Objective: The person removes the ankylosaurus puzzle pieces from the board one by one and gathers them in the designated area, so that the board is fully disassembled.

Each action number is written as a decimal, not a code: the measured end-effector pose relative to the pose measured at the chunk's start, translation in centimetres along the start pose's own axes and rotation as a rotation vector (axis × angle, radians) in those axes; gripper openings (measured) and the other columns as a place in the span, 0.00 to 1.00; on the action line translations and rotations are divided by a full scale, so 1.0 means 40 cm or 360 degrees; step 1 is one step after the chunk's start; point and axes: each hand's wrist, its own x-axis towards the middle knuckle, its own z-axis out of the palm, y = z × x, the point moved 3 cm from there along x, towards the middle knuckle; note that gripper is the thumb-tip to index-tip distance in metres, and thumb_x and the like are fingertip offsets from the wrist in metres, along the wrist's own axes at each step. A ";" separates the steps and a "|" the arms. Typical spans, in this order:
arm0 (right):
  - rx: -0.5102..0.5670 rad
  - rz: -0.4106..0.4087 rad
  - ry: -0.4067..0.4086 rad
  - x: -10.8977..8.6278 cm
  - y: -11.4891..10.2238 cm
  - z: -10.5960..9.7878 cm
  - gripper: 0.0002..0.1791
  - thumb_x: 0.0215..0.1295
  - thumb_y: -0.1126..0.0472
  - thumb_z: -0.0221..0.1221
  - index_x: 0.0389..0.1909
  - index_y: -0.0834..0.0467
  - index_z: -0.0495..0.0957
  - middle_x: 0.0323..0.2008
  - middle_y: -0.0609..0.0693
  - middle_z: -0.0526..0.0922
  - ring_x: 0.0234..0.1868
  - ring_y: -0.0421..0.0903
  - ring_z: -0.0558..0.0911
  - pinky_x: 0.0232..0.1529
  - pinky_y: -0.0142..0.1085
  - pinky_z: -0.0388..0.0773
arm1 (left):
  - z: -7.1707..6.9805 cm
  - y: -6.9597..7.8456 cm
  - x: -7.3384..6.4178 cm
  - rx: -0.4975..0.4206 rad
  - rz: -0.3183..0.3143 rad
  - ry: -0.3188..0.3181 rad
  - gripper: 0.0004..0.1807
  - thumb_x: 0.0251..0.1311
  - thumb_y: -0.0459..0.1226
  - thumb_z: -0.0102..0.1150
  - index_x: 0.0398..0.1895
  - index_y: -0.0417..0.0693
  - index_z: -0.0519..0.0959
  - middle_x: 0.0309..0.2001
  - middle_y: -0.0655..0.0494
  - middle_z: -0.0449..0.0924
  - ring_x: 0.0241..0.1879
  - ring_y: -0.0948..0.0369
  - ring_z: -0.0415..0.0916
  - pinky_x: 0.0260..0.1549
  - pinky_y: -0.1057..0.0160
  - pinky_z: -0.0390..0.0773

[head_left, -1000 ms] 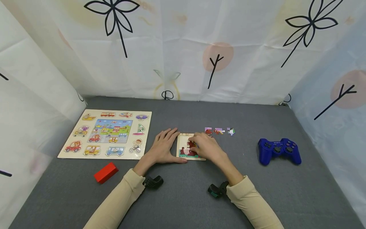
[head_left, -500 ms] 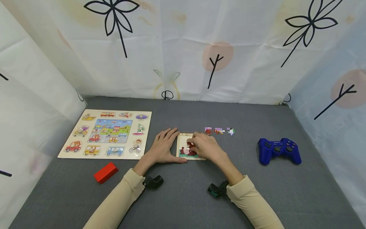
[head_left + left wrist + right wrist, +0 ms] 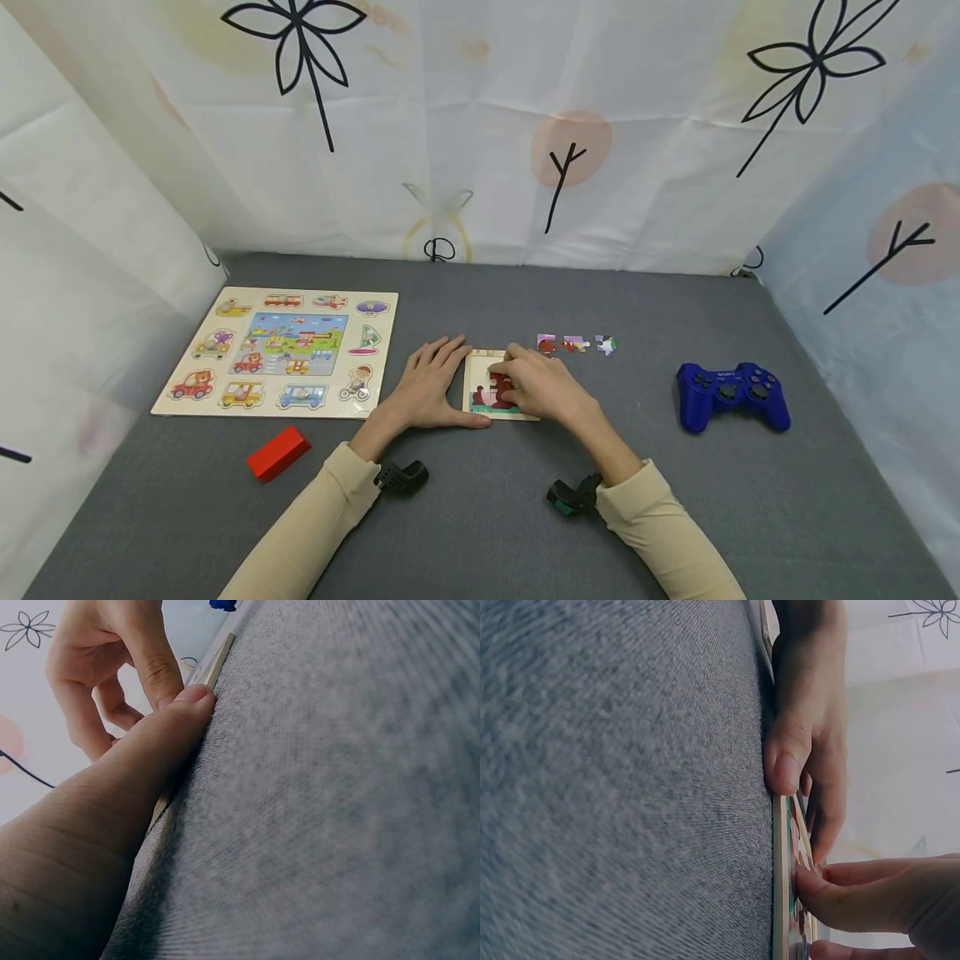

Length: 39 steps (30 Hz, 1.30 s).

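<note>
A small wooden puzzle board [image 3: 480,363] lies on the grey table, with brown and green picture pieces [image 3: 486,398] in its lower part. My left hand [image 3: 429,388] lies along the board's left side, fingers straight and thumb at its near edge; the left wrist view shows that thumb [image 3: 191,701] against the edge. Over the board's right half, my right hand [image 3: 546,385] pinches a brown puzzle piece [image 3: 501,382] between thumb and fingers, partly hidden by them. Past the board's far right corner lie three loose puzzle pieces [image 3: 576,343] in a row.
To the left lies a large vehicle puzzle board [image 3: 217,400]. A red block [image 3: 278,453] sits in front of it. On the right rests a blue game controller [image 3: 733,396]. Patterned white cloth [image 3: 480,200] hangs around the table's back and sides.
My right fingertips have shifted slightly left over the board, the brown piece at them. The left hand and the loose pieces have stayed in place.
</note>
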 end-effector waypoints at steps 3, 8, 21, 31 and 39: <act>0.0020 -0.0004 -0.0003 0.000 0.002 0.000 0.23 0.65 0.60 0.69 0.61 0.52 0.83 0.45 0.48 0.79 0.34 0.41 0.75 0.31 0.33 0.72 | -0.001 0.001 0.000 -0.0005 0.0001 0.0007 0.64 0.43 0.70 0.70 0.80 0.48 0.59 0.82 0.47 0.53 0.81 0.43 0.49 0.76 0.35 0.52; 0.0019 0.0004 -0.0011 0.000 0.002 0.001 0.23 0.66 0.61 0.68 0.62 0.52 0.82 0.45 0.48 0.80 0.36 0.42 0.77 0.32 0.34 0.74 | 0.001 -0.001 0.000 -0.0005 -0.0009 -0.0008 0.65 0.43 0.70 0.70 0.80 0.49 0.58 0.82 0.48 0.52 0.81 0.43 0.48 0.77 0.36 0.51; 0.0051 -0.0016 0.0047 -0.005 0.003 -0.004 0.21 0.70 0.64 0.63 0.63 0.50 0.82 0.48 0.49 0.79 0.38 0.43 0.78 0.31 0.34 0.74 | 0.005 -0.004 0.000 -0.0018 -0.0014 -0.0016 0.65 0.43 0.71 0.70 0.81 0.49 0.57 0.82 0.48 0.51 0.81 0.43 0.47 0.78 0.36 0.49; 0.0158 0.0016 0.0077 -0.019 0.046 -0.046 0.23 0.70 0.64 0.64 0.65 0.54 0.80 0.49 0.52 0.79 0.40 0.45 0.76 0.34 0.34 0.74 | 0.005 -0.006 0.002 -0.0005 -0.0010 -0.0015 0.65 0.43 0.71 0.70 0.81 0.49 0.57 0.82 0.48 0.51 0.81 0.43 0.47 0.77 0.36 0.50; 0.0129 0.0057 0.0148 -0.048 0.119 -0.082 0.23 0.70 0.66 0.63 0.65 0.58 0.79 0.50 0.56 0.79 0.44 0.50 0.78 0.42 0.43 0.77 | 0.007 -0.009 0.003 -0.0018 -0.0033 -0.0037 0.66 0.42 0.72 0.69 0.81 0.50 0.56 0.83 0.50 0.50 0.82 0.44 0.45 0.78 0.36 0.47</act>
